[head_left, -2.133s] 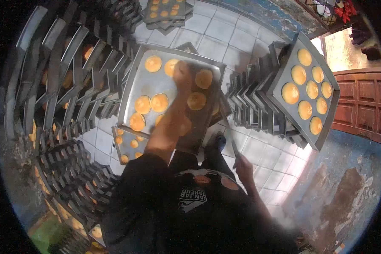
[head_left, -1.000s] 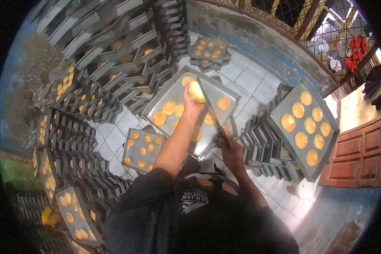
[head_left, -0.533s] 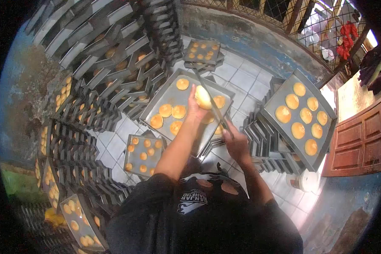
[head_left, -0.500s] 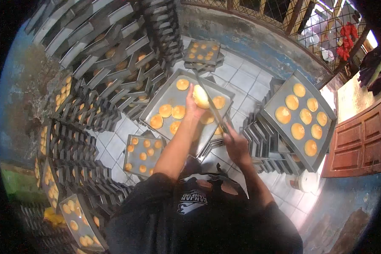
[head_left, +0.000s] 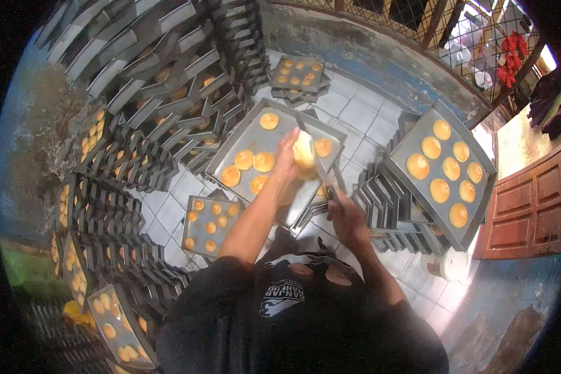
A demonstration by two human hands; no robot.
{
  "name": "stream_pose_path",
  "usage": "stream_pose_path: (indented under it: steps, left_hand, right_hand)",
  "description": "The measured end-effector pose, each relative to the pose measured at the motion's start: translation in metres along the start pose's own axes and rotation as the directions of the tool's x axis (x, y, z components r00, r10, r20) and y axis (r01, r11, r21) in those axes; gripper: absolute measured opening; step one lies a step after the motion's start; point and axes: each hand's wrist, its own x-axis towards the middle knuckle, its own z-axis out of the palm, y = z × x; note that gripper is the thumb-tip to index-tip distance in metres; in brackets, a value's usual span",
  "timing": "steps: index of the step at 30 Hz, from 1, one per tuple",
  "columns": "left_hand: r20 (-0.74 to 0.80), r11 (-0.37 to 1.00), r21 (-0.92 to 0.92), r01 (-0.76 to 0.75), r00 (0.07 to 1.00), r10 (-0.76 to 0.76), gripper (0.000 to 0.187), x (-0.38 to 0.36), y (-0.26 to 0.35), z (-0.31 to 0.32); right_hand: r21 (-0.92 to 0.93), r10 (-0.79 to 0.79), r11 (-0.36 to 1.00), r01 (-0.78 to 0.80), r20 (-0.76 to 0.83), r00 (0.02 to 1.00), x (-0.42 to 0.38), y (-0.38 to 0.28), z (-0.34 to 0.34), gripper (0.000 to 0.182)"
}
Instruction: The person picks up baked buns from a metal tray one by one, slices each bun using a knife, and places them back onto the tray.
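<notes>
In my left hand (head_left: 285, 161), a round golden bun (head_left: 303, 149) is held up over a large grey baking tray (head_left: 240, 138), fingers wrapped round its left side. Its pale side faces up. My right hand (head_left: 348, 218) grips the handle of a long knife (head_left: 321, 173), whose blade runs up along the right side of the bun. Below lie several more buns (head_left: 263, 162) on the tray, most of them left of my left forearm. Another bun (head_left: 322, 148) sits just right of the blade.
To the right, a tray of buns (head_left: 421, 165) tops a tall stack. Crosswise stacks of trays (head_left: 124, 156) crowd the left side. Smaller-looking trays of buns stand low at left (head_left: 201, 232) and at the back (head_left: 280, 70). A white bucket (head_left: 454, 267) is beside the right stack, near a wooden door (head_left: 523, 209).
My left hand has shifted slightly right and down with the bun, which is now turned differently. The knife has drawn back toward me, its blade lower against the bun.
</notes>
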Motion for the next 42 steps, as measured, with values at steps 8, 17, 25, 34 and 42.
stream_pose_path:
  steps: [8,17,25,34,42]
  left_hand:
    - [-0.024,0.995,0.067,-0.074,0.997,0.076,0.023,-0.002,0.006,-0.005]
    - [-0.031,0.997,0.077,-0.011,0.999,0.013,0.026,-0.018,-0.009,0.006]
    - [-0.083,0.991,0.125,0.053,0.996,-0.043,0.034,-0.023,-0.037,-0.001]
    - [-0.098,0.995,-0.001,0.095,0.991,-0.095,0.037,-0.009,-0.026,-0.017]
    - [-0.124,0.986,-0.085,0.146,0.98,-0.156,0.044,0.009,-0.011,-0.033]
  right_hand:
    - [-0.081,0.046,0.996,-0.042,0.047,0.998,-0.008,-0.001,-0.005,0.04]
    - [0.16,-0.004,0.987,-0.005,0.054,0.999,0.006,-0.004,-0.008,0.043]
    - [0.119,0.06,0.991,-0.068,0.073,0.996,0.007,0.005,-0.001,0.035]
    - [0.076,0.108,0.991,-0.114,0.076,0.991,-0.01,0.013,0.011,0.037]
    - [-0.041,0.054,0.998,-0.052,0.07,0.996,0.0,0.026,0.026,0.04]
